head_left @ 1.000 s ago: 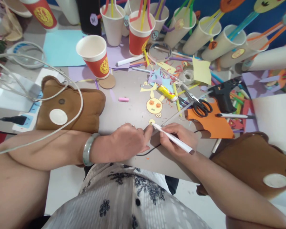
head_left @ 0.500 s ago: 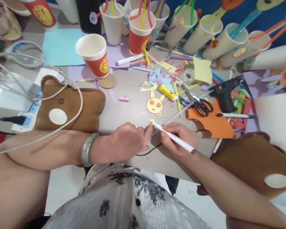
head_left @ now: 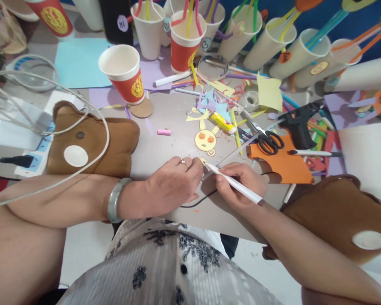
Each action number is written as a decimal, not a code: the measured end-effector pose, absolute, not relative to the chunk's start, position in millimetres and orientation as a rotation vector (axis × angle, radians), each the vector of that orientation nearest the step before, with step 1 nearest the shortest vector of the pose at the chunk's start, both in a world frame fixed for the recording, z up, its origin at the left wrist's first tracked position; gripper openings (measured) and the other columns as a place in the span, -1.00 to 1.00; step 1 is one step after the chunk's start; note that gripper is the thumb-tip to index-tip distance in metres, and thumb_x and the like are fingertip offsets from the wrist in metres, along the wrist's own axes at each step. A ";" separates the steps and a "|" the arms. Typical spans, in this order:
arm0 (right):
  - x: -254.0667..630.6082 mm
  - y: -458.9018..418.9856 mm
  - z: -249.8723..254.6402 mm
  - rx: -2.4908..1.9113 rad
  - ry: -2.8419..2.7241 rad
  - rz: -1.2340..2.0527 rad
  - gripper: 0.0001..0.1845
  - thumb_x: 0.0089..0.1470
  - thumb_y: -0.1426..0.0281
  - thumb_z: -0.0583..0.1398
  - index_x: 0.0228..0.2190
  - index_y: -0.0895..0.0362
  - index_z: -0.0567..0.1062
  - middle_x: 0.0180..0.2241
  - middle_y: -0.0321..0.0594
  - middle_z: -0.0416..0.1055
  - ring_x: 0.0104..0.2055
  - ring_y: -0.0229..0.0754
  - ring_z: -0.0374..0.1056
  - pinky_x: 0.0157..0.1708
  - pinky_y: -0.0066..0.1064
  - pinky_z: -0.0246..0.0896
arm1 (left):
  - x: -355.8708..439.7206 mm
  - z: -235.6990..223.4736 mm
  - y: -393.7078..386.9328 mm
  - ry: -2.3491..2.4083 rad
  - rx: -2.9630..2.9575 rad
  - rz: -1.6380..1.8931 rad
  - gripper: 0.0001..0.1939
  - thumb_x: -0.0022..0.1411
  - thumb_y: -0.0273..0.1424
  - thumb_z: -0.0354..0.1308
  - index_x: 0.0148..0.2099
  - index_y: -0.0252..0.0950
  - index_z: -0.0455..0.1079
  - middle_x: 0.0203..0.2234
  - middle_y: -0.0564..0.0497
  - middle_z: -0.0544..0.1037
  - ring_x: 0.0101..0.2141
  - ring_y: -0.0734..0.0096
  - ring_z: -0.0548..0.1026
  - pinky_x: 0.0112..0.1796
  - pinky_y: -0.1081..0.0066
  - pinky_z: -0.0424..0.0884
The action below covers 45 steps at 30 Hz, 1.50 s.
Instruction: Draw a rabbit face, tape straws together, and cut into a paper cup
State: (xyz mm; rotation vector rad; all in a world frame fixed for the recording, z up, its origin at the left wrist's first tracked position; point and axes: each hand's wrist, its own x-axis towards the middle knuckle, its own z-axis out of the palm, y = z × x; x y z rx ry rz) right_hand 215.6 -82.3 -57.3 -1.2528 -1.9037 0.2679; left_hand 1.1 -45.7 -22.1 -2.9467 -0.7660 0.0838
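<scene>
A white marker pen [head_left: 238, 184] is gripped in my right hand [head_left: 241, 182], its tip slanting up and left onto a small yellow paper circle [head_left: 203, 162]. My left hand [head_left: 174, 182] lies palm down with curled fingers, its fingertips closed at that circle's left edge and covering part of it. Just beyond them lies a yellow paper rabbit head [head_left: 205, 140] with orange eyes, and a small round paper piece with a heart [head_left: 211, 152] touches its lower edge.
Black-handled scissors [head_left: 269, 140], orange paper [head_left: 273, 163] and a black glue gun [head_left: 300, 123] lie right. A glue stick [head_left: 222, 123] and paper scraps are beyond the rabbit. A red-and-white cup [head_left: 122, 74] and brown pouch [head_left: 95, 144] stand left. Several straw-filled cups line the back.
My left hand's index finger has drawn in from pointing at the yellow circle, and the fingers now bunch over its edge, hiding more of it. The marker has shifted slightly right.
</scene>
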 end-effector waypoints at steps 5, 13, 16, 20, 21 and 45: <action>215.4 -80.6 -58.4 -1.241 -1.956 0.250 -0.89 0.14 0.46 0.29 -0.31 0.03 0.45 -0.44 -0.30 0.60 -0.52 -0.24 0.50 -0.58 -0.47 0.31 | 0.5 -26.5 -47.6 -0.795 -2.933 0.038 -0.42 0.37 -0.07 0.20 0.20 -0.45 0.42 0.09 -0.23 0.53 -0.17 0.20 0.47 -0.21 0.23 0.28; 215.1 -81.9 -58.9 -1.282 -1.970 0.252 -0.91 0.16 0.44 0.28 -0.32 0.02 0.47 -0.46 -0.32 0.60 -0.52 -0.24 0.51 -0.57 -0.46 0.33 | 1.2 -25.3 -49.0 -0.851 -2.912 0.030 -0.44 0.30 -0.06 0.26 0.13 -0.42 0.43 -0.09 -0.16 0.54 -0.26 0.22 0.48 -0.26 0.23 0.21; 215.1 -82.0 -58.6 -1.290 -1.973 0.249 -0.91 0.16 0.45 0.28 -0.32 0.02 0.47 -0.46 -0.33 0.60 -0.52 -0.25 0.51 -0.57 -0.46 0.33 | 1.1 -25.1 -49.3 -0.856 -2.903 0.005 -0.44 0.28 -0.05 0.29 0.11 -0.41 0.44 -0.20 -0.10 0.53 -0.29 0.23 0.49 -0.27 0.24 0.19; 215.2 -81.6 -59.0 -1.294 -1.988 0.245 -0.92 0.16 0.43 0.28 -0.31 0.02 0.47 -0.45 -0.32 0.61 -0.52 -0.24 0.51 -0.57 -0.46 0.31 | 0.1 -28.3 -51.0 -0.850 -2.895 -0.028 -0.35 0.27 -0.02 0.30 0.17 -0.44 0.44 -0.33 -0.06 0.54 -0.33 0.24 0.51 -0.26 0.24 0.20; 215.2 -81.6 -59.2 -1.299 -1.990 0.245 -0.92 0.16 0.43 0.28 -0.31 0.02 0.48 -0.45 -0.31 0.61 -0.51 -0.24 0.51 -0.57 -0.46 0.31 | -0.2 -29.5 -51.5 -0.845 -2.892 -0.034 -0.32 0.27 0.00 0.30 0.19 -0.45 0.44 -0.36 -0.04 0.55 -0.35 0.25 0.51 -0.25 0.24 0.20; 214.5 -80.4 -61.6 -1.266 -1.983 0.238 -0.90 0.14 0.45 0.29 -0.31 0.03 0.46 -0.46 -0.33 0.59 -0.50 -0.25 0.52 -0.53 -0.49 0.33 | -0.8 -29.4 -51.3 -0.791 -2.930 0.121 -0.29 0.38 0.00 0.18 0.32 -0.45 0.38 -0.52 -0.03 0.58 -0.48 0.32 0.52 -0.25 0.26 0.19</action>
